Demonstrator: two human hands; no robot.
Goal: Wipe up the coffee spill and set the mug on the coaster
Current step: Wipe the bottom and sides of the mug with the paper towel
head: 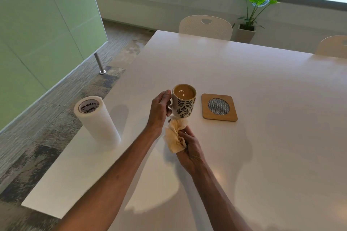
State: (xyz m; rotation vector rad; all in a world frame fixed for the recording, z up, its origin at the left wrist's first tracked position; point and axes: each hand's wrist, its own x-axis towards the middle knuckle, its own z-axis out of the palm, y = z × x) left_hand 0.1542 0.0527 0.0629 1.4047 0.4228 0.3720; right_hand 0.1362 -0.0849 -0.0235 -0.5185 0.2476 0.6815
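The white counter (262,146) fills most of your view, its left edge running down from the far corner towards you. Two pale chairs stand at its far edge, one (205,27) near the far left corner and one (332,47) further right, with a potted plant (253,11) on the floor between and behind them. A paper towel roll (97,120) stands upright close to the left edge, well apart from everything else. The square wooden coaster (219,107), with a round woven inset, lies flat towards the middle of the counter with nothing on it. The mug (184,104), white with a dark leaf pattern and nearly full of light brown coffee, is just to the left of the coaster and does not touch it. It looks raised a little off the counter. Your left grip (159,110) is curled around the handle on the mug's left side and holds it upright. Your right grip (189,148), on the near side of the mug, is closed around a crumpled paper towel wad (175,135) stained tan. The top of the wad reaches the bottom edge of the mug.
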